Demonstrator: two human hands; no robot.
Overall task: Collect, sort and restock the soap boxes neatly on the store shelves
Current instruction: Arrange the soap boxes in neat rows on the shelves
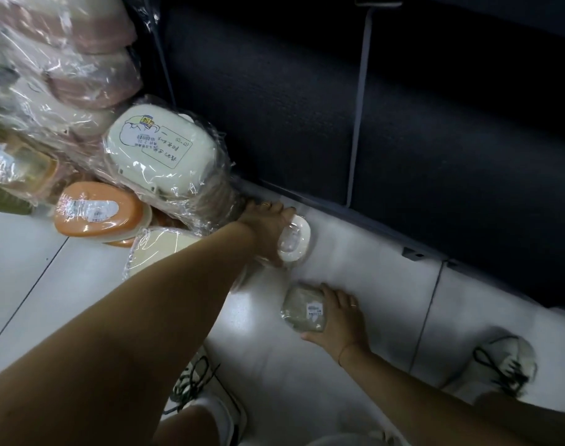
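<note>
White soap box (296, 243) — beside shelf base (306, 175), long axis toward it; my left hand (265, 226) grips it, right hand (340, 320) holds green box (302, 312).

Single head view — wide-angle, tilted steeply down, close over floor (355, 272) beside dark panel (435, 123).

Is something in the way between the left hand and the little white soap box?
No, nothing visible is in the way. The left hand grips the white soap box directly, down on the floor.

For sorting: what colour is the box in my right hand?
Grey-green box, seen in head view.
</note>
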